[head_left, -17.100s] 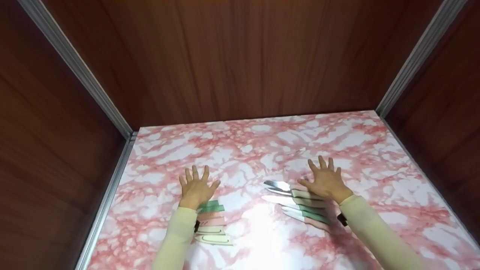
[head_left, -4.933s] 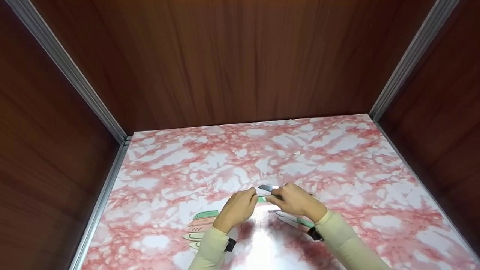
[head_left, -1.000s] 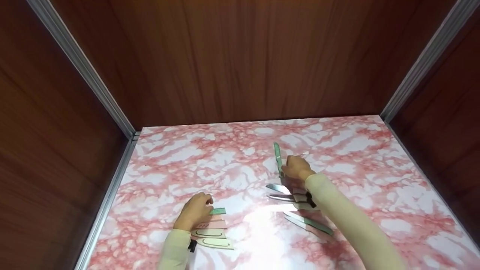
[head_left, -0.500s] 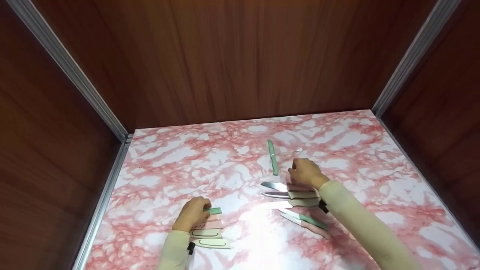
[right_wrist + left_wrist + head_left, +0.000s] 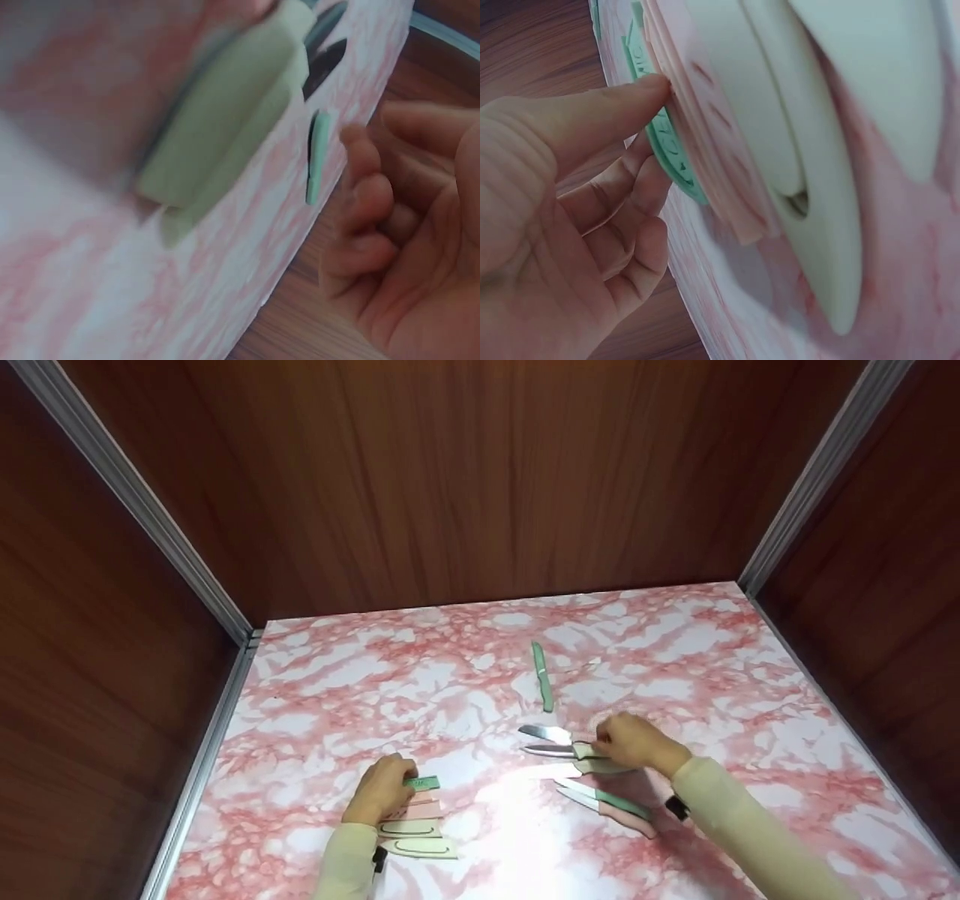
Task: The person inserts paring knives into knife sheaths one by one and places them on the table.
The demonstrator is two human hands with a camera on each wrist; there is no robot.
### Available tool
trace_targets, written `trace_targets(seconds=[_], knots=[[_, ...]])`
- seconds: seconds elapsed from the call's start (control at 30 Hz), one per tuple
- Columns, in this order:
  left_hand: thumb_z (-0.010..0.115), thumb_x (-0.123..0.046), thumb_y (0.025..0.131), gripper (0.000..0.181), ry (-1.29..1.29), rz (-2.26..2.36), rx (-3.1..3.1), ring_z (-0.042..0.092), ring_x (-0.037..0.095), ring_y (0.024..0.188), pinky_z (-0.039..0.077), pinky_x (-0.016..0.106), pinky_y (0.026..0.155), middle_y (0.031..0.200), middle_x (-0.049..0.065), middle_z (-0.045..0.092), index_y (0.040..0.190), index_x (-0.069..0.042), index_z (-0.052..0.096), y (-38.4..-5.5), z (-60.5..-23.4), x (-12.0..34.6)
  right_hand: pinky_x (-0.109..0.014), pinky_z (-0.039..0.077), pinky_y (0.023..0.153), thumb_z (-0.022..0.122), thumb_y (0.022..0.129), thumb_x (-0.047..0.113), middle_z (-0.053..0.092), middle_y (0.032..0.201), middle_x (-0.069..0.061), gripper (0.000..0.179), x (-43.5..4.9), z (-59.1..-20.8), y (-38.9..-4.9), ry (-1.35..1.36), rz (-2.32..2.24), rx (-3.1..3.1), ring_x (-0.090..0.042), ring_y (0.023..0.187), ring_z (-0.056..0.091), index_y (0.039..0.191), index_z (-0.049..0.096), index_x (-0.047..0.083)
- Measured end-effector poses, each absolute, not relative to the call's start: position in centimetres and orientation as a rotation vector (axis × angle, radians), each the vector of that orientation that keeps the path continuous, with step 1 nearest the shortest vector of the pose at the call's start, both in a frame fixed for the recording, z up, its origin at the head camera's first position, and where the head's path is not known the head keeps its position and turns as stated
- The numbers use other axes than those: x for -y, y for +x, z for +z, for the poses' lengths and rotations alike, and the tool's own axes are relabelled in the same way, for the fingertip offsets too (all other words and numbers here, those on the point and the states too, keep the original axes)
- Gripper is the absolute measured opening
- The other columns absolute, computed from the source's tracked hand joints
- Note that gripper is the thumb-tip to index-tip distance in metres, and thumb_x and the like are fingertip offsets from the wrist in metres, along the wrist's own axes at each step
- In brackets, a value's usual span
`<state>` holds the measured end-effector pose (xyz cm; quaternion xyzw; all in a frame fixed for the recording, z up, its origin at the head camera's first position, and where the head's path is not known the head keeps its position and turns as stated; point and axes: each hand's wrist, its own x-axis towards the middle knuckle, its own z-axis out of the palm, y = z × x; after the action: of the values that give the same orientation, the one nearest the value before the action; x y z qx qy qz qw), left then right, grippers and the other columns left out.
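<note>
In the head view, my left hand [image 5: 381,789] is at the far end of a row of knife sheaths. In the left wrist view, its thumb and fingers pinch a green sheath [image 5: 676,157], and the thumb tip meets the edge of the pink sheaths [image 5: 720,142] beside it. My right hand [image 5: 636,741] hovers by beige-handled knives [image 5: 598,766], its fingers loosely bent and holding nothing in the right wrist view. A bare silver blade [image 5: 545,733] points left beyond them; its handle is hidden by the hand. A green sheathed knife [image 5: 541,676] lies farther back.
Two beige sheaths [image 5: 420,848] lie nearest in the left row. A green-handled knife [image 5: 625,804] and a pink-handled knife [image 5: 627,818] lie at the near right, blades bare. Dark wood panels [image 5: 465,495] enclose the red-and-white marbled table [image 5: 360,660].
Both hands first sheathed a green knife; the right hand laid it at the back and let go. Since then that hand has come down to the beige handles. The left hand stays at the sheaths.
</note>
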<state>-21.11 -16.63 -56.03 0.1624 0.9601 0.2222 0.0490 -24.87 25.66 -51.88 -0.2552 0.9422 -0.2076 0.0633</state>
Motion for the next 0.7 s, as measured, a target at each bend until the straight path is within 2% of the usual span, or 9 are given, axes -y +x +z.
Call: trace_targets(seconds=[0.23, 0.5, 0.7], knots=[[0.070, -0.001, 0.078, 0.015, 0.530, 0.666, -2.946, 0.046, 0.015, 0.066, 0.041, 0.035, 0.061, 0.072, -0.002, 0.048, 0.075, -0.012, 0.060, -21.1, -55.9, 16.5, -0.022, 0.032, 0.047, 0.068, 0.085, 0.011, 0.040, 0.055, 0.013, 0.026, -27.0, -52.6, -22.3, -0.957, -0.639, -2.737, -0.002, 0.049, 0.033, 0.061, 0.058, 0.013], [0.069, -0.003, 0.080, 0.012, 0.533, 0.704, -2.936, 0.045, 0.015, 0.065, 0.040, 0.035, 0.060, 0.073, -0.002, 0.050, 0.077, -0.009, 0.059, -21.0, -55.5, 16.4, -0.026, 0.039, 0.053, 0.068, 0.086, 0.016, 0.050, 0.064, 0.012, 0.017, -27.3, -53.9, -20.8, -0.882, -0.567, -2.683, -0.004, 0.055, 0.042, 0.071, 0.061, 0.016], [0.068, -0.004, 0.083, 0.012, 0.520, 0.716, -2.945, 0.044, 0.014, 0.066, 0.039, 0.033, 0.060, 0.074, -0.003, 0.051, 0.081, -0.011, 0.059, -20.9, -54.9, 16.1, -0.026, 0.040, 0.055, 0.068, 0.087, 0.017, 0.050, 0.065, 0.013, 0.014, -27.3, -54.6, -20.2, -0.913, -0.580, -2.648, -0.003, 0.057, 0.044, 0.075, 0.061, 0.016]])
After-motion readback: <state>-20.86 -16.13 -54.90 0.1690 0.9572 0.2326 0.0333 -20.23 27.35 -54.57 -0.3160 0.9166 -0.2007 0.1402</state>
